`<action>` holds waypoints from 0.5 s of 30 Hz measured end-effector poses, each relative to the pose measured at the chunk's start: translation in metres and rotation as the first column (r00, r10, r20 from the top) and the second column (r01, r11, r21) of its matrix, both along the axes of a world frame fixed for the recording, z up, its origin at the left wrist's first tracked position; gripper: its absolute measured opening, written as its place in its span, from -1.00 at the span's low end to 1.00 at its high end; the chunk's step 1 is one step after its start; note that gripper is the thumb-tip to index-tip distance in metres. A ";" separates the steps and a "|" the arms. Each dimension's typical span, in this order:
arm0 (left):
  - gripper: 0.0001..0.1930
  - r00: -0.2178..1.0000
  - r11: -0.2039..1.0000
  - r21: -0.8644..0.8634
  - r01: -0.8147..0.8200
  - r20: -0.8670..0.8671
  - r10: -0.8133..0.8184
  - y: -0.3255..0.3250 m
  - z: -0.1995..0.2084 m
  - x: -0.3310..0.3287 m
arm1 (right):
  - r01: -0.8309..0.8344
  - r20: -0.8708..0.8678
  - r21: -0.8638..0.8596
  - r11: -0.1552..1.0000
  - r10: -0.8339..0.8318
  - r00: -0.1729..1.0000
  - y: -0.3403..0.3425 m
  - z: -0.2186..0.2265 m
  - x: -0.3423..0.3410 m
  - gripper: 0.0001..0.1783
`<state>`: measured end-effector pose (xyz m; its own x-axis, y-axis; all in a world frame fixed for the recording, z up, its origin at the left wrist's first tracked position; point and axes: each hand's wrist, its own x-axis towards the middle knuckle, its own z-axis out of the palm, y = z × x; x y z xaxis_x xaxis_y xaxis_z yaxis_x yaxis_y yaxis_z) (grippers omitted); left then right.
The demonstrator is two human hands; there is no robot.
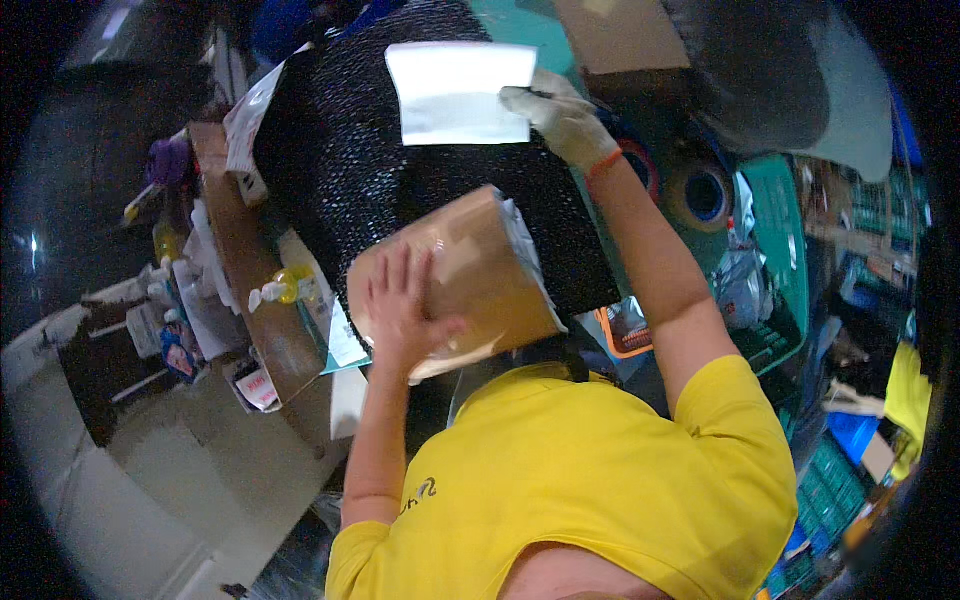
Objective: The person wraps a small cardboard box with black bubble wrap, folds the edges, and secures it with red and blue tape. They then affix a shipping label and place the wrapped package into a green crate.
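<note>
A large bundle wrapped in black mesh-like film (350, 150) fills the middle of the view. My left hand (400, 305), bare, lies palm-flat with spread fingers on a brown parcel sealed in clear tape (485, 270), holding it against the bundle's near side. My right hand (562, 118), in a white glove with an orange cuff, pinches the right edge of a white sheet (455, 92) that lies on top of the black bundle. My yellow shirt (580, 480) covers the lower part of the view.
To the left stands an open cardboard box (262, 320) with a yellow spray bottle (285, 287), papers and small packets around it. Tape rolls (705, 195) and green crates (780, 260) are on the right. Grey floor (150, 470) lies at lower left.
</note>
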<state>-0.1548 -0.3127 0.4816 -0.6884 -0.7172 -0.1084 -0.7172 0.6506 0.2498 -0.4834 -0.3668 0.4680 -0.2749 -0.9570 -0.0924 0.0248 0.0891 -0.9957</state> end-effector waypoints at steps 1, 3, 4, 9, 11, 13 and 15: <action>0.08 0.997 0.998 0.019 -0.056 0.052 0.055 0.024 0.000 0.007 | -0.075 -0.012 0.020 0.997 0.075 0.997 -0.021 -0.007 0.014 -0.65; 0.15 0.996 0.994 -0.078 -0.071 -0.053 0.066 0.058 0.002 0.012 | -0.273 -0.007 0.040 0.961 0.273 0.962 -0.045 -0.029 0.044 -0.63; 0.17 0.988 0.991 -0.107 -0.081 -0.137 0.066 0.068 0.005 0.012 | -0.398 0.005 0.027 0.917 0.398 0.917 -0.051 -0.042 0.059 -0.60; 0.11 0.976 0.990 -0.100 -0.098 -0.204 0.076 0.059 0.024 -0.004 | -0.749 -0.110 0.395 0.532 0.836 0.537 -0.039 -0.102 0.107 -0.60; 0.08 0.993 0.994 0.025 -0.109 -0.030 0.110 0.036 0.026 -0.006 | -0.778 0.100 0.460 0.427 0.846 0.524 -0.034 -0.104 0.093 -0.60; 0.02 0.998 0.998 0.033 -0.054 -0.015 0.055 0.003 0.018 -0.008 | -0.698 0.352 0.556 0.450 0.634 0.689 -0.032 -0.091 0.070 -0.58; 0.03 0.998 0.996 0.083 -0.013 -0.064 0.018 -0.037 0.005 -0.012 | -0.394 -0.199 0.500 0.772 0.545 0.814 -0.023 -0.066 0.046 -0.61</action>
<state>-0.1671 -0.3498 0.4865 -0.6848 -0.7183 -0.1230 -0.7076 0.6149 0.3481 -0.4377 -0.3896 0.4018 0.1136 -0.8579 -0.5012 -0.4392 0.4091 -0.7998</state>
